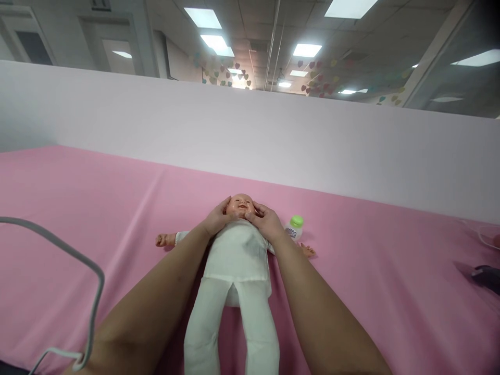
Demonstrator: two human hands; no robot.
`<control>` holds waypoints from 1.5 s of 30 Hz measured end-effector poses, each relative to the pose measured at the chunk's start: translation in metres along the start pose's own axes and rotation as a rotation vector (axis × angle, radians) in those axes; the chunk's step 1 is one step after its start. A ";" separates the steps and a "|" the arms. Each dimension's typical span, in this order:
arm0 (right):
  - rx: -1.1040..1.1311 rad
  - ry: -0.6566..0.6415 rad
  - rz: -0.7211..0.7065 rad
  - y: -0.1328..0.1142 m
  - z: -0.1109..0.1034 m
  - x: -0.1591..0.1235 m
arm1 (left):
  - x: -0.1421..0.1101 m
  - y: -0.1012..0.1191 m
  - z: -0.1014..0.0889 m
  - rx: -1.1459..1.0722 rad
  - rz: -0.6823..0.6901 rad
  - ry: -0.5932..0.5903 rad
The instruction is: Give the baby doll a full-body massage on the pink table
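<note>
A baby doll (pixel 238 260) in a white suit lies on its back on the pink sheet (pixel 97 208), legs toward me, arms spread out. My left hand (pixel 216 219) rests against the left side of the doll's head, fingers curved round the cheek. My right hand (pixel 265 221) does the same on the right side, thumb near the chin. Both hands touch the head (pixel 240 204) and cup it between them.
A small white bottle with a green cap (pixel 295 227) lies just right of the doll's shoulder. A grey cable (pixel 84 260) loops over the sheet at lower left. A dark object (pixel 486 276) sits at the right edge. A white wall panel (pixel 250 135) stands behind.
</note>
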State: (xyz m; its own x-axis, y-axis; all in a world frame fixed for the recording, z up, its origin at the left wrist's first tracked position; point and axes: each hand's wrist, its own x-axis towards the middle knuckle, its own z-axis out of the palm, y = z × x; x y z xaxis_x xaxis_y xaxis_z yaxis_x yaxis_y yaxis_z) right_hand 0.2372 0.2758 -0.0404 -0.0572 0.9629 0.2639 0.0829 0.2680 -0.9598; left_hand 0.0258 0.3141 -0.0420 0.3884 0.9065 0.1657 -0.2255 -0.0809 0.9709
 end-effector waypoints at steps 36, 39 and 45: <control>0.097 -0.033 0.022 0.010 -0.002 0.002 | 0.004 -0.007 -0.009 0.080 0.007 0.085; -0.012 0.067 0.037 0.011 0.005 0.004 | 0.007 -0.008 -0.006 0.235 0.030 0.127; -0.093 0.113 0.028 0.008 0.009 0.001 | 0.003 -0.004 -0.002 0.291 0.035 0.116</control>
State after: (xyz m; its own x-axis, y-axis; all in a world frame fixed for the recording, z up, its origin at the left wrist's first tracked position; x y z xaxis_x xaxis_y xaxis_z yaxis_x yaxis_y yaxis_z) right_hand 0.2291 0.2788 -0.0484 0.0587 0.9662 0.2508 0.1753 0.2374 -0.9555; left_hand 0.0259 0.3181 -0.0453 0.2764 0.9409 0.1957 0.0343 -0.2132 0.9764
